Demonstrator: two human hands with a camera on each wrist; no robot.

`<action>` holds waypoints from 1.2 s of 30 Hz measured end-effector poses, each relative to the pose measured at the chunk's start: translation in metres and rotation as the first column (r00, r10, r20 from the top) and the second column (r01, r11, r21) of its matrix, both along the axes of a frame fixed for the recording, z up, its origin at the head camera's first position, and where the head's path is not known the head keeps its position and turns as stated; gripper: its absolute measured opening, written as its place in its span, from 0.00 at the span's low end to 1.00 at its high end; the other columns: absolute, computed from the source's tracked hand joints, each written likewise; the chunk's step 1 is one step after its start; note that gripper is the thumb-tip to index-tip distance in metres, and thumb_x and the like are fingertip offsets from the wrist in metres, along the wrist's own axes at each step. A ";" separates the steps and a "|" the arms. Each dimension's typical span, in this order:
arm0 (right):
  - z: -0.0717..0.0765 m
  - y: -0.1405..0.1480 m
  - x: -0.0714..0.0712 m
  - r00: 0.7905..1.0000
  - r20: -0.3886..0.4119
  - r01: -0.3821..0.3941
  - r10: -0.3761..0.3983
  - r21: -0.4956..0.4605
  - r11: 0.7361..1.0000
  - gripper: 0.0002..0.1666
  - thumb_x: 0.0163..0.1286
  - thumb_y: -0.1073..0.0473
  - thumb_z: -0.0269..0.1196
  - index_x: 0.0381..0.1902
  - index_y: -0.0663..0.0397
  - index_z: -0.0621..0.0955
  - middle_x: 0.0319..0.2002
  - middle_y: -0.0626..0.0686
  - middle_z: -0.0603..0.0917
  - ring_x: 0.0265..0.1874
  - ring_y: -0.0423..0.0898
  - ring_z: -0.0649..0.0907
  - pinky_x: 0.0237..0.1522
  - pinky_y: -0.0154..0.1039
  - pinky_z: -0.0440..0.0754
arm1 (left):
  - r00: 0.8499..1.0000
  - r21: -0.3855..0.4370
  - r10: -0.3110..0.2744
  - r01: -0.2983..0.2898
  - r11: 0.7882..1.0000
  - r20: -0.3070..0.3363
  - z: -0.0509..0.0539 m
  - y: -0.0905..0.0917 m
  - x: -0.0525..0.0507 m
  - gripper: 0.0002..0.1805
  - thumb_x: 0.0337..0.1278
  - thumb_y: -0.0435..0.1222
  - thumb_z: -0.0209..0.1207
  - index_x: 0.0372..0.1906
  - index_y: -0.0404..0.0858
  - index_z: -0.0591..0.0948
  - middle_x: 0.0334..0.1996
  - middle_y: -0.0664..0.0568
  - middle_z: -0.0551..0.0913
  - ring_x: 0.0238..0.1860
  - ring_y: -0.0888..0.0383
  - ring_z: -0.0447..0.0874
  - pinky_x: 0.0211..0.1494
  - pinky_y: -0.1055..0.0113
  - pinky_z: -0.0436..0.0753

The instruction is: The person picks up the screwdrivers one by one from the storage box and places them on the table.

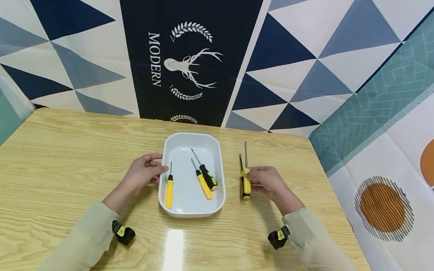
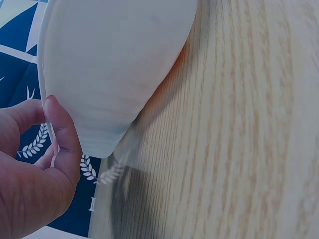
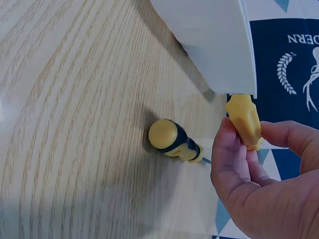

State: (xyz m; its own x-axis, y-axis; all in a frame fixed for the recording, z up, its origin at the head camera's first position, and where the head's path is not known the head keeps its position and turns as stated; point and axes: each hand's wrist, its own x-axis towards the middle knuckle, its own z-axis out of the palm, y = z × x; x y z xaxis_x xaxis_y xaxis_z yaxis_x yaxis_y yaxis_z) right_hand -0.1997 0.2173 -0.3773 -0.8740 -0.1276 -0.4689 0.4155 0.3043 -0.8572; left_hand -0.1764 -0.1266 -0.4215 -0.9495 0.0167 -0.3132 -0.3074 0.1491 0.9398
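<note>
Between its thumb and fingers my left hand [image 1: 140, 172] pinches the left rim of a white plastic tray [image 1: 190, 214]; the left wrist view shows this grip from outside the tray [image 2: 119, 64]. To the right of the tray, my right hand [image 1: 270, 184] pinches the yellow handle of a screwdriver [image 1: 247, 185], its shaft pointing toward the wall. A black-and-yellow screwdriver [image 3: 163, 134] lies on the table beside and below the held one. Inside the tray are a yellow-handled screwdriver [image 1: 170, 194] at left, another yellow one [image 1: 205, 187] and a black-and-yellow one [image 1: 209, 178] close together at right.
The wooden table [image 1: 61, 160] stretches to both sides of the tray and in front of it. Behind it hangs a patterned cloth [image 1: 190, 2] at the back edge. A second patterned cloth [image 1: 393, 178] hangs along the right.
</note>
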 end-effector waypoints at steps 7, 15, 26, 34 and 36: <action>0.000 0.004 0.000 1.000 0.013 0.014 -0.014 0.011 1.000 0.29 0.67 0.64 0.55 0.63 0.72 0.65 0.34 0.47 0.79 0.31 0.38 0.80 0.41 0.34 0.83 | 1.000 0.001 -0.001 0.001 1.000 -0.003 -0.001 0.000 -0.001 0.29 0.58 0.35 0.60 0.65 0.37 0.66 0.41 0.48 0.73 0.29 0.63 0.77 0.34 0.73 0.83; -0.007 0.010 -0.002 0.999 0.016 0.028 -0.029 0.033 0.999 0.29 0.68 0.63 0.55 0.63 0.73 0.65 0.35 0.49 0.82 0.31 0.38 0.81 0.41 0.36 0.83 | 1.000 -0.005 0.009 -0.009 1.000 0.014 -0.001 0.001 0.000 0.29 0.58 0.36 0.60 0.65 0.39 0.67 0.42 0.48 0.72 0.31 0.62 0.77 0.35 0.73 0.83; -0.018 0.019 -0.005 0.999 0.017 0.050 -0.051 0.068 0.996 0.28 0.66 0.63 0.55 0.63 0.70 0.67 0.35 0.49 0.82 0.30 0.37 0.81 0.37 0.34 0.82 | 1.000 0.000 0.006 -0.006 1.000 0.002 -0.001 0.001 0.001 0.29 0.58 0.36 0.60 0.64 0.38 0.67 0.41 0.49 0.72 0.30 0.63 0.76 0.34 0.73 0.83; -0.021 0.022 -0.005 0.998 0.020 0.051 -0.052 0.075 0.996 0.29 0.66 0.63 0.55 0.63 0.71 0.66 0.31 0.46 0.80 0.29 0.38 0.80 0.35 0.33 0.82 | 1.000 -0.003 0.004 -0.004 1.000 -0.003 0.000 0.001 0.002 0.30 0.58 0.36 0.60 0.65 0.38 0.66 0.42 0.48 0.73 0.30 0.63 0.76 0.34 0.73 0.83; -0.022 0.023 -0.005 0.998 0.022 0.054 -0.056 0.080 0.995 0.29 0.66 0.63 0.55 0.63 0.71 0.66 0.30 0.46 0.80 0.28 0.38 0.79 0.34 0.32 0.81 | 1.000 -0.006 0.006 -0.006 1.000 -0.003 0.000 0.001 0.002 0.30 0.58 0.36 0.60 0.65 0.38 0.66 0.42 0.48 0.73 0.30 0.63 0.77 0.34 0.73 0.83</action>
State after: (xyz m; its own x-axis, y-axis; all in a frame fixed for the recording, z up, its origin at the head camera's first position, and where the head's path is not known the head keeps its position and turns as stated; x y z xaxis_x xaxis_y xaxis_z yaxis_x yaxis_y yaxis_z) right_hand -0.2052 0.2401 -0.3995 -0.8671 -0.0413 -0.4965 0.4535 0.3473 -0.8208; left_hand -0.1745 -0.1252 -0.4215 -0.9505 0.0092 -0.3105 -0.3055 0.1529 0.9398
